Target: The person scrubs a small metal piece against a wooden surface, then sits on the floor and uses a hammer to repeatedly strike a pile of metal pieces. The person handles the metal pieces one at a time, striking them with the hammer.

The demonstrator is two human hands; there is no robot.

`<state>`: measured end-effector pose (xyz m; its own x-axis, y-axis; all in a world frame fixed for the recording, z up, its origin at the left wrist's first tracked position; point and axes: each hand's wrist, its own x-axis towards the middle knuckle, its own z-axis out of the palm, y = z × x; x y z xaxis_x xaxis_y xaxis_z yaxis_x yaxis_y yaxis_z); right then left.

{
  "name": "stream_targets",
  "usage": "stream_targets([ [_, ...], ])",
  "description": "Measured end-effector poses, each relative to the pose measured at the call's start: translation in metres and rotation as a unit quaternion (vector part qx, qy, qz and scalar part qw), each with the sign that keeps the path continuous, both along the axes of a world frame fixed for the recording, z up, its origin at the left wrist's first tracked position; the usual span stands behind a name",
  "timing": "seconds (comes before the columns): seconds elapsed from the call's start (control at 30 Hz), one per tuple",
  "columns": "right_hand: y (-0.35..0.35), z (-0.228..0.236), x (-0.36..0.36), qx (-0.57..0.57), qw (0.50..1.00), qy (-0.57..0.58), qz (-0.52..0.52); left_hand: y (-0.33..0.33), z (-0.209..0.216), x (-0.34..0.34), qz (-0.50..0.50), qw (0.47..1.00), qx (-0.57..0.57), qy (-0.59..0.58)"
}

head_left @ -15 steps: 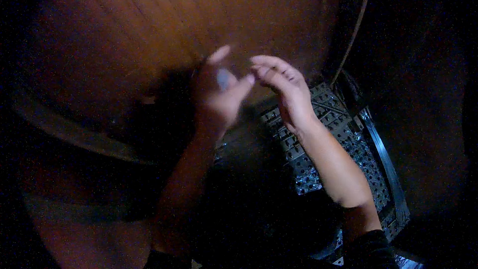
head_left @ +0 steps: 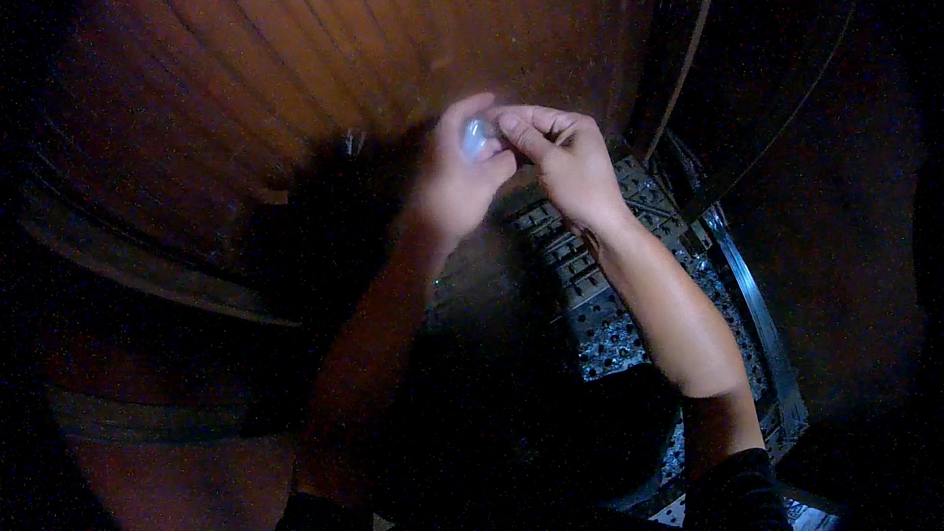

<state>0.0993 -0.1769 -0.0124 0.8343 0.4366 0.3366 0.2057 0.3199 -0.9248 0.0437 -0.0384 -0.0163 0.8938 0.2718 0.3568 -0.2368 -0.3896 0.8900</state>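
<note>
My left hand (head_left: 454, 187) is curled, slightly blurred, around a small shiny, pale blue, see-through thing (head_left: 476, 139) whose kind I cannot make out. From the right, my right hand (head_left: 578, 159) meets it, thumb and forefinger pinched together beside the left fingertips. Whatever lies in that pinch, if anything, is too small or hidden to name. Both hands are raised in front of a brown-orange ribbed surface (head_left: 413, 20).
Below my right forearm lies a perforated metal plate (head_left: 605, 334) with a shiny blue-lit edge strip (head_left: 744, 280). A curved rim (head_left: 167, 270) runs along the lower left of the ribbed surface. A thin bar (head_left: 685, 59) slants down at the right. Deep shadow covers much of the rest.
My hands have come together; the left moved right and up, and my right fingers closed into a pinch. The pale thing in my left hand moved along with it.
</note>
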Motion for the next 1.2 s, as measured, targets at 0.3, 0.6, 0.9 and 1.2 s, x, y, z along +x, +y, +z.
stream_targets([
  [0.3, -0.015, 0.006, -0.014, 0.1, 0.981, 0.168, -0.004, -0.021, 0.035, -0.034, 0.084, 0.993, 0.081, -0.02],
  [0.6, 0.049, -0.037, -0.053, 0.07, 0.983, 0.164, 0.04, 0.031, 0.0, -0.064, 0.161, 0.98, 0.027, -0.118],
  [0.9, 0.085, -0.019, -0.002, 0.107, 0.975, 0.191, 0.028, 0.068, 0.039, 0.013, 0.088, 0.979, 0.017, -0.185],
  [1.2, 0.071, -0.014, -0.005, 0.118, 0.973, 0.193, 0.047, 0.042, 0.062, -0.011, 0.037, 0.994, -0.079, -0.061],
])
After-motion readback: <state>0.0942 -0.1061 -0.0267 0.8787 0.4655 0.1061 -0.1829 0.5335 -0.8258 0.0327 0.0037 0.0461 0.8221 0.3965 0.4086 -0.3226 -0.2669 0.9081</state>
